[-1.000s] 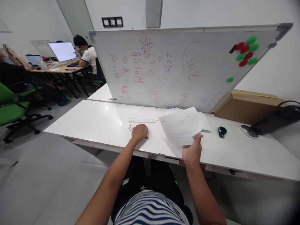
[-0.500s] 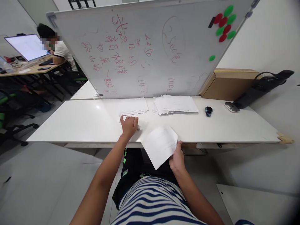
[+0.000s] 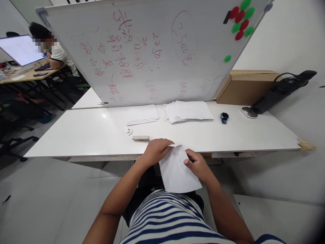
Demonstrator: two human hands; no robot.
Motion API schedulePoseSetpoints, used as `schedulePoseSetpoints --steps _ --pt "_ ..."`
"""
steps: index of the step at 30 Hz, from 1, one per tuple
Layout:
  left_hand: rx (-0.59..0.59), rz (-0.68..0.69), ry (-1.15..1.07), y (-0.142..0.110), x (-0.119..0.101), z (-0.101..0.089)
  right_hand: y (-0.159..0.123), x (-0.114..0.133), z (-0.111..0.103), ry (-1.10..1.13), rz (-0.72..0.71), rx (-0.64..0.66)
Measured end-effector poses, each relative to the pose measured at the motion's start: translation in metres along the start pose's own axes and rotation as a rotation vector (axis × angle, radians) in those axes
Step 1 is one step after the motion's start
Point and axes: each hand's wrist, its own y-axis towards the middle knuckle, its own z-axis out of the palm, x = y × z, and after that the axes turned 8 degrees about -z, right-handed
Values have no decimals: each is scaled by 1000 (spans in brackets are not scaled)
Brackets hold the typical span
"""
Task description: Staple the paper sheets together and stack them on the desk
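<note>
In front of my body, a white sheet of paper hangs at the desk's front edge, its top edge slightly bent over. My left hand is closed on its upper left corner, fingers mostly hidden behind my knuckles. At the sheet's right edge, my right hand grips it, the thumb on the near face and other fingers partly out of sight. A light grey stapler lies on the desk just beyond my left hand. Near it is a small white curled piece, too small to name surely.
Two paper stacks, a thinner left one and a thicker right one, lie before a whiteboard. Rightward are a wristwatch, a mouse, a black bottle and a cardboard box. A person sits far left.
My left hand has left the stapler's spot and come right to the sheet's top corner. The sheet has turned and now hangs lower. My right hand has shifted up along its edge.
</note>
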Motion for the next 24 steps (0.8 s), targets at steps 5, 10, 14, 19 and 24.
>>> schedulePoseSetpoints --steps 5,10,14,19,24 --pt "-231 -325 -383 -8 23 3 -11 -15 -23 185 211 -24" --pt "-237 -500 -709 -12 35 17 -19 -53 -18 528 271 -183" --pt "-229 -603 -948 -12 42 27 -20 -64 -8 607 330 -198" --pt "-160 -618 -1045 -15 53 27 -17 -67 -5 588 341 -278" --pt "-104 -607 -996 -18 57 23 -13 -69 -5 531 279 -403"
